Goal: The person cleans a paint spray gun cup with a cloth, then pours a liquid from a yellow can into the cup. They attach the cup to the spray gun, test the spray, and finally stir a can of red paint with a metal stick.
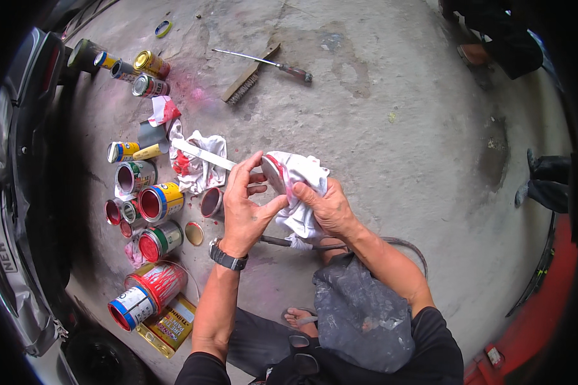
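Observation:
My left hand [249, 208] grips the edge of a round paint can lid [273, 174] between thumb and fingers, tilted on edge, with red paint on it. My right hand [327, 206] is closed on a white rag [307, 173] with red stains, pressed to the lid's face. A long flat pale stick [202, 154] runs from the crumpled red-stained cloth [205, 176] to behind my left fingers; whether they touch it I cannot tell. An open can [212, 204] with a dark reddish inside stands just left of my left wrist.
Several paint cans [162, 200] stand at the left beside a car [29, 192]. A red-streaked large can [157, 282] is nearer. Ahead lie a wire brush [253, 70] and a screwdriver [266, 62]. A hose [398, 242] curves by my foot. People's legs show at right.

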The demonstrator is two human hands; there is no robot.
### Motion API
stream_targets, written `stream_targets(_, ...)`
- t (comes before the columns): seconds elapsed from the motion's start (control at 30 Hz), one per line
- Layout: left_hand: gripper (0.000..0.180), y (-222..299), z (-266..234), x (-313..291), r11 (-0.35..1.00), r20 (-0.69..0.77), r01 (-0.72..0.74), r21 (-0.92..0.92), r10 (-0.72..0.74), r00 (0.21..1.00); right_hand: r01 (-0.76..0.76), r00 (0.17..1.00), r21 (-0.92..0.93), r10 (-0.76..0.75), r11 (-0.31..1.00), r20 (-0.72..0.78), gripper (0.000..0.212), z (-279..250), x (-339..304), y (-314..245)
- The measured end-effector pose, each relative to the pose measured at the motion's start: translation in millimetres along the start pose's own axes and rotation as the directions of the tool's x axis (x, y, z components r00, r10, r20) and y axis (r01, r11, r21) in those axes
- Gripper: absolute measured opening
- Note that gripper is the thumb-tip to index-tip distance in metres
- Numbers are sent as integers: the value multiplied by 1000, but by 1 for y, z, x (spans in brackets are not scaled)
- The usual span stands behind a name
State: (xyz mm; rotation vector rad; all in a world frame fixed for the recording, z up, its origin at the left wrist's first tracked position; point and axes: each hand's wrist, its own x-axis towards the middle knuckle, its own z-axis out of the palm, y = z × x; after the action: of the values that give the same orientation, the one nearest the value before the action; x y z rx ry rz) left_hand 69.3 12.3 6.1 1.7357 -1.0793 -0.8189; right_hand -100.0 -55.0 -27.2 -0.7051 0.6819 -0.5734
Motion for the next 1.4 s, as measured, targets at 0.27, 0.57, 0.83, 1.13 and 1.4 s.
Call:
stream_targets(0.27, 85, -13, 19, -4, 965, 39, -256, 59, 254, 967, 38, 991, -166, -58, 985, -120, 25, 9, -2, -20)
stream_targets(0.57, 81, -25, 24, -10, 951, 86, -13, -307, 42, 995, -3, 990, -314, -42, 949, -135, 26, 7, -3, -11)
stream_targets(0.83, 92, -9, 18, -17, 997, 116, -83, 0, 82, 990, -67, 981, -208, 26, 976, -192, 26, -6, 10, -2)
stream_targets(1.13, 93, -19, 25, -14, 968, 130, 63, -243, -31, 991, 25, 991, -288, -61, 957, -118, 27, 5, 8, -12)
stream_targets(1.4, 89, -30, 25, -20, 774, 171, 304, -556, -252, 953, 62, 986, -165, -86, 984, -144, 23, -18, -4, -28)
